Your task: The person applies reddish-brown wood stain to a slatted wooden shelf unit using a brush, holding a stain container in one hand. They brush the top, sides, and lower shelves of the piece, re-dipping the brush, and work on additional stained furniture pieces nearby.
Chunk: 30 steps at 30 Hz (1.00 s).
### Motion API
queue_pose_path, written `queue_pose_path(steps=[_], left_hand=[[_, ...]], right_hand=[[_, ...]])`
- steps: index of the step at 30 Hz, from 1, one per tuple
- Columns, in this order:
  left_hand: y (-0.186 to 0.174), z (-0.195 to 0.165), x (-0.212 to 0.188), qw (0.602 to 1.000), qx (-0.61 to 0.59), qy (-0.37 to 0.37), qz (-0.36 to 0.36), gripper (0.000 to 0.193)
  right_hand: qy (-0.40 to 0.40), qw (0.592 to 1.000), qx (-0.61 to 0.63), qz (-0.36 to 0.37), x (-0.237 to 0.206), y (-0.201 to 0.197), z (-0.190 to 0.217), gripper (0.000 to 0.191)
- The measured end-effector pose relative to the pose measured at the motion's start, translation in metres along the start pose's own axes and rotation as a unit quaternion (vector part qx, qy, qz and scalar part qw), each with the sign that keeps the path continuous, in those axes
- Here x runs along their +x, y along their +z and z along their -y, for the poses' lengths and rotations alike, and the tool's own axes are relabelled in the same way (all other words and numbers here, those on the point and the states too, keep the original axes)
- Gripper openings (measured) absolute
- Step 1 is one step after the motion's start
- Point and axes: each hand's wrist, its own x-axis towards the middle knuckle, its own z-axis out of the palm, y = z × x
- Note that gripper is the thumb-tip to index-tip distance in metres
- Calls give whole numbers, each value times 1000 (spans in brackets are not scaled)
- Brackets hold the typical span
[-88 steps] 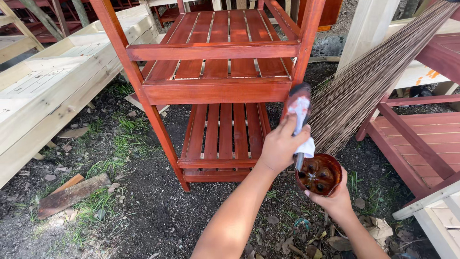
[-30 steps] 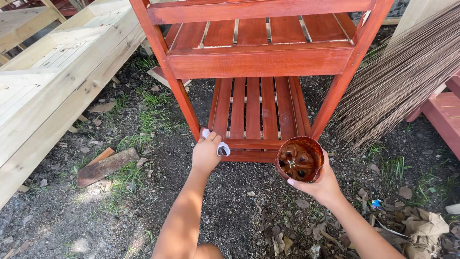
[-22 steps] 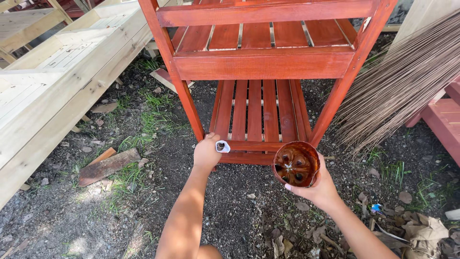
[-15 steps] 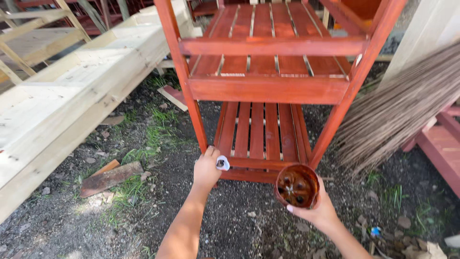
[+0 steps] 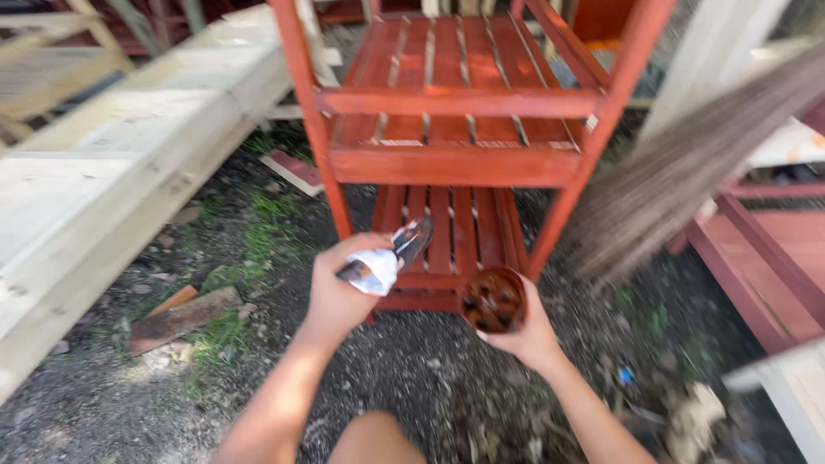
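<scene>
Small round stain-smeared cup (image 5: 491, 300) holding dark reddish-brown liquid, cradled in the right hand (image 5: 524, 331) near the red slatted wooden shelf unit's (image 5: 455, 163) lower tier; to its left, left hand (image 5: 337, 288) closed around a white-wrapped brush handle (image 5: 382, 262).

No labels, signs or screens; one small container only.

The sole package-like thing is a small round cup (image 5: 491, 301), dark brown and stained inside with reddish-brown liquid, held near the middle of the scene in the right hand (image 5: 526, 331), just in front of the low shelf of the red wooden rack (image 5: 455, 163). Its outer wall is hidden by the fingers and by blur, so any label on it cannot be told. Nothing on the rack or on the pale timber at the left bears a sticker or printed panel that can be made out.
</scene>
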Motion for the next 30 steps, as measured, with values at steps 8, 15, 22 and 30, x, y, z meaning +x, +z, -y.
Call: queue_pose_path(steps=[8, 15, 22, 30], left_hand=[[18, -96, 17, 976, -15, 24, 218, 33], [70, -117, 12, 932, 71, 126, 333, 22], [111, -89, -7, 860, 179, 195, 435, 21], [116, -70, -48, 893, 141, 185, 386, 17]], right_hand=[[-89, 992, -82, 44, -17, 1, 72, 113], [-164, 982, -95, 28, -30, -10, 96, 107], [-132, 985, -110, 25, -33, -29, 95, 98], [-170, 965, -185, 68, -43, -42, 105, 91]])
